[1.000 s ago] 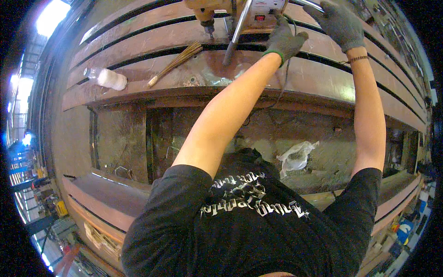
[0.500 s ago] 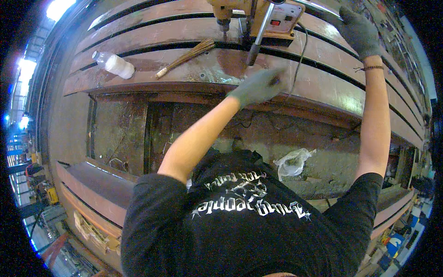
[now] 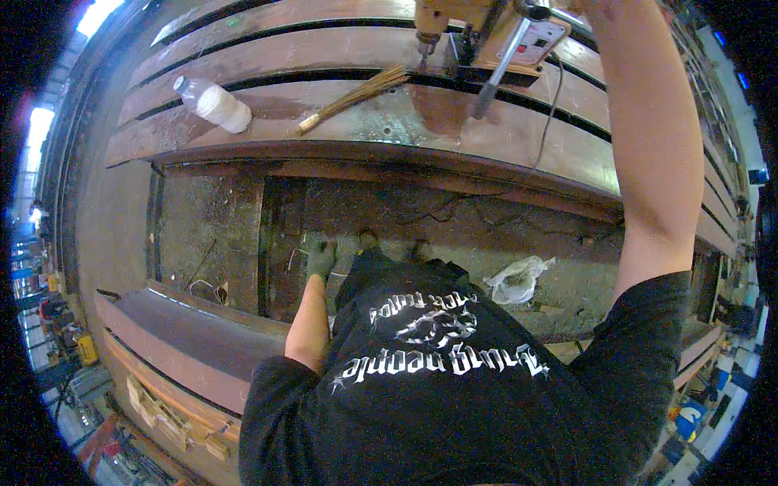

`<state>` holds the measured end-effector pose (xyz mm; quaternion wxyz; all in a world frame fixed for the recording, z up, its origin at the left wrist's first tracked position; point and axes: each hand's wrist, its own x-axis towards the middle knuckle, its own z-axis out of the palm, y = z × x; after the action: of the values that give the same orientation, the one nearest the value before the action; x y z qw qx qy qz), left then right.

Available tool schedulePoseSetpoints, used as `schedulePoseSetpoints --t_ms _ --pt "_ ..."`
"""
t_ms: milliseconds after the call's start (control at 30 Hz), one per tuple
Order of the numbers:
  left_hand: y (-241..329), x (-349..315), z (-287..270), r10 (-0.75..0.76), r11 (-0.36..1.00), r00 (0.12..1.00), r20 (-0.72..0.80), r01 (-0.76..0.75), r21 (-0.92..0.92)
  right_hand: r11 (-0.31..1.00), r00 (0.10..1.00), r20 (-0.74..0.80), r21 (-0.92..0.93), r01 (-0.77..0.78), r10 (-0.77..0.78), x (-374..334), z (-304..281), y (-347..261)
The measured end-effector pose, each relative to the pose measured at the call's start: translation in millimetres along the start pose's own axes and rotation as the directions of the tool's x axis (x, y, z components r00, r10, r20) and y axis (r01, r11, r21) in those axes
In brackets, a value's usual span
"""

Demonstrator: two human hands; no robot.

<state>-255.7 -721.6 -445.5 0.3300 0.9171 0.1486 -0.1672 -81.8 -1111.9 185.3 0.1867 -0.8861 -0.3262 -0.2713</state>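
My left hand (image 3: 322, 259), in a grey glove, hangs low beside my body, in front of the steel beam (image 3: 267, 150). It touches nothing that I can see, and its fingers are too small and dark to read. My right forearm (image 3: 652, 121) reaches up past the drill's right side, and the hand is cut off by the top edge. On the beams stands an orange drill machine (image 3: 506, 49) with a chuck (image 3: 428, 36) and a bit pointing down. Its lever (image 3: 498, 77) slants down to a dark grip, with no hand on it.
A plastic bottle (image 3: 215, 105) with white contents lies on the near beam. Right of it rests a straw brush (image 3: 352, 99). A cable (image 3: 555, 109) trails from the drill over the beam edge. Crumpled clear plastic (image 3: 520, 279) lies on the floor, and another beam (image 3: 190, 328) is at lower left.
My left hand has dropped from beside the drill's lever to low by my body. My right arm has reached farther up, taking its hand out of view. The whole view has shifted slightly.
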Motion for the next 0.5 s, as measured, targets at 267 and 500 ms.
schedulePoseSetpoints --t_ms 267,500 --pt "-155 -9 34 -0.203 0.967 0.973 0.109 0.217 -0.135 0.948 0.948 0.255 0.206 -0.244 0.189 30 30 -23" --pt "-175 26 9 -0.216 0.937 0.950 0.224 0.266 -0.224 0.951 0.938 0.235 0.116 -0.287 0.255 35 33 1"
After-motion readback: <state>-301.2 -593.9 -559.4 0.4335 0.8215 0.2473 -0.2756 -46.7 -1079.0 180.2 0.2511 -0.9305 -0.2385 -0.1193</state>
